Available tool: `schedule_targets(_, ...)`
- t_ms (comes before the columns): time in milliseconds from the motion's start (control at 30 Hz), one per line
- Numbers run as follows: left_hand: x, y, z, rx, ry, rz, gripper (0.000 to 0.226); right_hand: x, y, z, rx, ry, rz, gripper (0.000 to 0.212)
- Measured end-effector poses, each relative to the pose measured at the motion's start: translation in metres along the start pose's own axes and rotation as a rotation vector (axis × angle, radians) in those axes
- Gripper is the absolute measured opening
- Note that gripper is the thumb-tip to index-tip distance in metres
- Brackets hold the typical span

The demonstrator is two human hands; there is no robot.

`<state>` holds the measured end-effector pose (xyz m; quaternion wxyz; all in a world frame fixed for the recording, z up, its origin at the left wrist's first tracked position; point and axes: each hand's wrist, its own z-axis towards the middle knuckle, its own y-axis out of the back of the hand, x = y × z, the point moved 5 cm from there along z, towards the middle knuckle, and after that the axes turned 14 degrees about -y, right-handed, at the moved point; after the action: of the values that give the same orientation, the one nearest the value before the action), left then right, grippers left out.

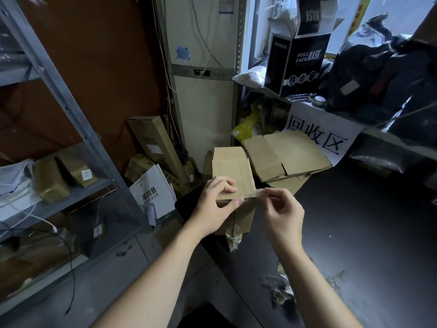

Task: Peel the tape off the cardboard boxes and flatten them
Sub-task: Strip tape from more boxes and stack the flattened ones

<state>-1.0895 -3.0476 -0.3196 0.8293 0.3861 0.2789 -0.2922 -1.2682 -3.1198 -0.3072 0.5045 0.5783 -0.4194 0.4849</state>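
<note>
A small brown cardboard box is held up in the middle of the view. My left hand grips its near edge, fingers on top and thumb on the front face. My right hand pinches a strip of clear tape at the box's near right corner. A crumpled length of loose tape hangs from the box's underside.
Flattened cardboard boxes lie stacked behind, beside a white sign with large characters. A metal shelf rack with boxes stands left, a white paper bag by it. Crumpled tape scraps lie on the dark floor at right.
</note>
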Motion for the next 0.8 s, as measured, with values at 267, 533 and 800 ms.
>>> schedule_targets(267,0.001,0.000,0.002,-0.001,-0.035,0.024,0.018,0.001,-0.002,0.006,-0.037,-0.061,0.122,0.008)
schedule_targets(533,0.005,-0.001,0.004,0.034,-0.031,-0.003,0.018,0.019,0.015,0.024,-0.084,0.011,0.106,0.013)
schedule_targets(800,0.003,-0.003,0.005,0.057,-0.057,0.057,0.018,0.013,0.027,0.002,-0.105,0.052,0.118,0.016)
